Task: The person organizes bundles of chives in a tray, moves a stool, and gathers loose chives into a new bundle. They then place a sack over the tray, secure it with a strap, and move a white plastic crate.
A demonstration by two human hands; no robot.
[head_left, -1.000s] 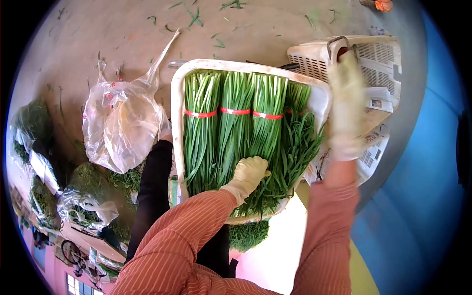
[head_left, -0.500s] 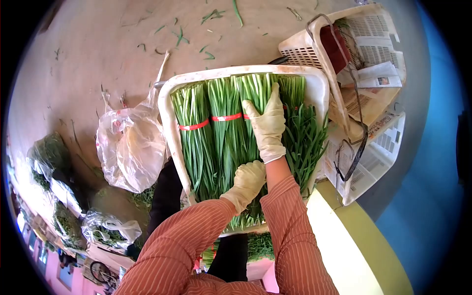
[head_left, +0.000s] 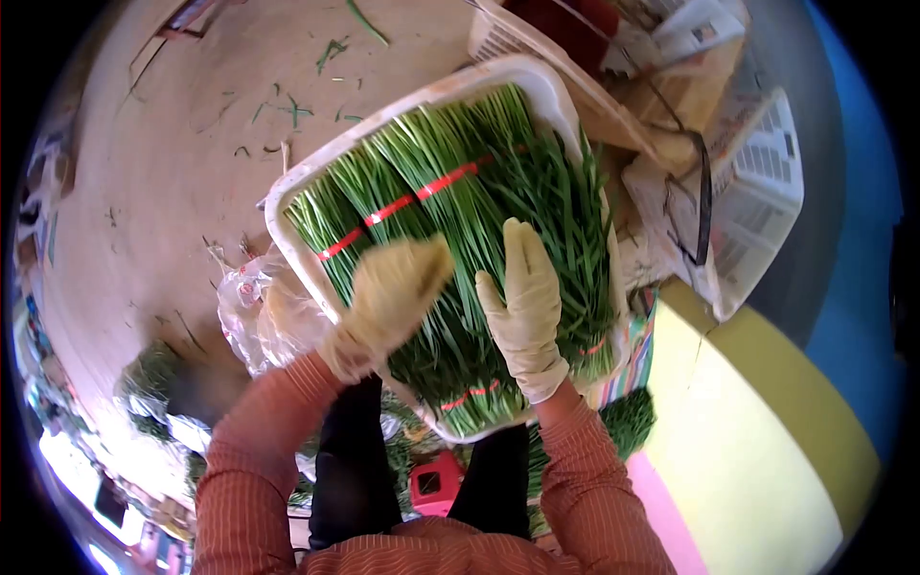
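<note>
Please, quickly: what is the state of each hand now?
Left hand: blurred; open or closed cannot be told.
Right hand: open over the green bundles; contact unclear.

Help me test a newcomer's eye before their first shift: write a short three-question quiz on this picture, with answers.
1. Multiple choice: what colour are the bands around the bundles of greens?
A) Blue
B) Red
C) Black

2. True or false: the left hand and the right hand are both gloved.

3. Fill in: in the picture, the clear plastic bag lies to the ___ of the crate.

Key: 1. B; 2. True; 3. left
</note>
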